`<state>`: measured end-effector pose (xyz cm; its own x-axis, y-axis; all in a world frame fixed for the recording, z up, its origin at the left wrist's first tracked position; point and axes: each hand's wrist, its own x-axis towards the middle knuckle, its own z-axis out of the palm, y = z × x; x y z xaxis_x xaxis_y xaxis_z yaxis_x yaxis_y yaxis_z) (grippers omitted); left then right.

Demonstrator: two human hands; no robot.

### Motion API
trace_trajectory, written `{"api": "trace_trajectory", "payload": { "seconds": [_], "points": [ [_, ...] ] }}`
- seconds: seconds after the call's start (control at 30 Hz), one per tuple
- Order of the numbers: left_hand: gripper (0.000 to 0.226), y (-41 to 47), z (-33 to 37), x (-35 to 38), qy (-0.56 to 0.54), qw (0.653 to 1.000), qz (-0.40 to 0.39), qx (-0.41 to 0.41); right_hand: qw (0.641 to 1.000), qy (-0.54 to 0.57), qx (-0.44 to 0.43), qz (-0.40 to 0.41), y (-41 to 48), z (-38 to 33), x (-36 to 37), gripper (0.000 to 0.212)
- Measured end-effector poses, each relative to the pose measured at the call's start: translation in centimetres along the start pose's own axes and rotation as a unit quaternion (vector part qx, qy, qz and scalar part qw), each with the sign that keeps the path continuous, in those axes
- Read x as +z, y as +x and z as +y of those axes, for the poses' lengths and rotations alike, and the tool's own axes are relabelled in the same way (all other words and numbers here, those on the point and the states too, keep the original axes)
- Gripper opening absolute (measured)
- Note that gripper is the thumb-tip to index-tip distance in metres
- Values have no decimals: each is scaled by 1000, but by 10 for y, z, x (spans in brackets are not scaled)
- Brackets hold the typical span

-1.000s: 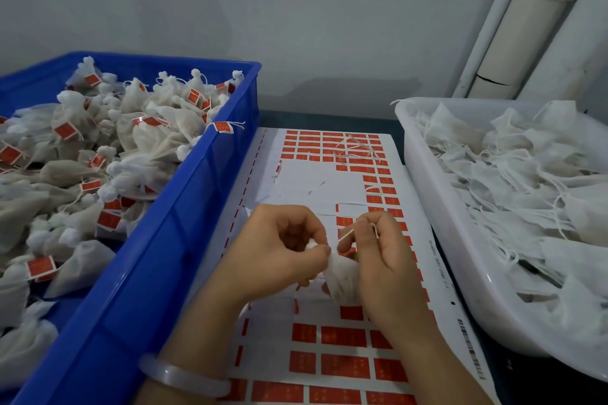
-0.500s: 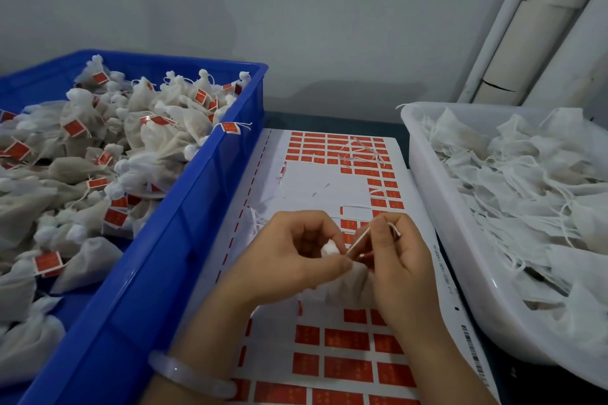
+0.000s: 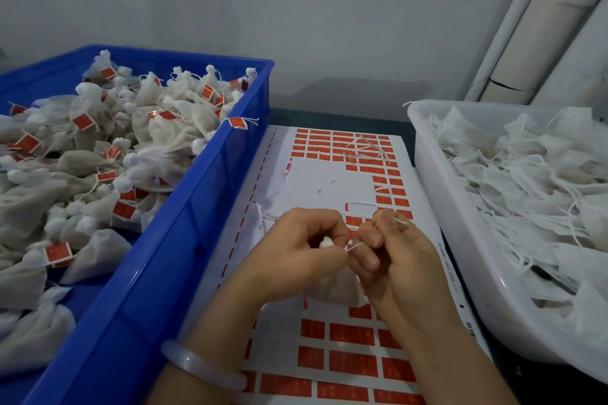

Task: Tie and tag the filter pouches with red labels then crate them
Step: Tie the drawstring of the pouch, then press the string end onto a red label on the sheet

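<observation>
Blue crate [image 3: 184, 233], 9 o'clock: heaped with tied pouches [image 3: 171, 128], each carrying a red label; one label hangs over the rim near 11 o'clock.

White tub [image 3: 460, 240], 3 o'clock: filled with untied pouches [image 3: 526, 174], loose strings trailing among them.

Label sheet [image 3: 322, 174], centre, lying on the bench [image 3: 339, 115] between crate and tub: red labels [image 3: 348, 335] remain at 12 and 6 o'clock; the middle is peeled bare.

Left hand [image 3: 296, 250] and right hand [image 3: 398, 260], just below centre, over the sheet: both grips are clenched. The left pinches the gathered neck of the pouch [image 3: 332, 289], which hangs beneath the two hands; the right pinches the string [image 3: 354, 245], drawn taut between the hands.

Step in hand, as judged: tying the neck; no label shows on this pouch yet.

To do it well: keep the left grip close under the gather so the neck cannot spread, pull the string evenly until the knot seats, and leave a free tail long enough to take a label. Then fix a label from the sheet and drop the pouch in the crate at 9 o'clock.
</observation>
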<state>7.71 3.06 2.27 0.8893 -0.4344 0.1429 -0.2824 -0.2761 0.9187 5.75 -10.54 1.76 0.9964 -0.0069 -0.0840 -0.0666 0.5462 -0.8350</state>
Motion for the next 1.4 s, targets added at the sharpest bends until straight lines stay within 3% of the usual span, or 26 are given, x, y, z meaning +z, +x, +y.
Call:
{"api": "trace_trajectory", "payload": {
  "seconds": [0.23,0.37,0.57,0.77,0.83,0.87,0.93,1.0,1.07,1.17,1.4],
  "points": [
    [22,1,-3,-5,-30,999,28,15,999,6,-17,-44,0,-1,-1,32],
    [13,3,-3,-3,-80,994,70,24,999,39,13,-34,0,-2,-4,29],
    [14,3,-6,4,19,997,72,-25,999,27,-3,-17,2,-5,-4,20],
    [30,6,-8,-5,-46,987,120,-93,983,-180,-14,22,4,-6,-17,22],
    [27,8,-5,-9,-117,970,189,-102,958,-283,-24,47,5,-9,-23,14],
    [25,9,-4,-10,-152,955,230,-108,928,-369,-40,32,4,-9,-27,8],
    [23,10,-5,-12,-192,930,293,-114,844,-529,-39,-76,1,-6,-28,8],
    [23,9,-4,-13,-210,917,320,-114,760,-621,3,-191,-5,2,-25,15],
    [23,9,-5,-13,-219,910,334,-115,710,-661,12,-242,-8,5,-22,17],
    [25,10,-7,-13,-217,905,348,-116,698,-675,-17,-238,-8,8,-22,6],
    [26,9,-7,-10,-173,918,343,-95,692,-678,-54,-243,-8,22,-17,14]
  ]
}}
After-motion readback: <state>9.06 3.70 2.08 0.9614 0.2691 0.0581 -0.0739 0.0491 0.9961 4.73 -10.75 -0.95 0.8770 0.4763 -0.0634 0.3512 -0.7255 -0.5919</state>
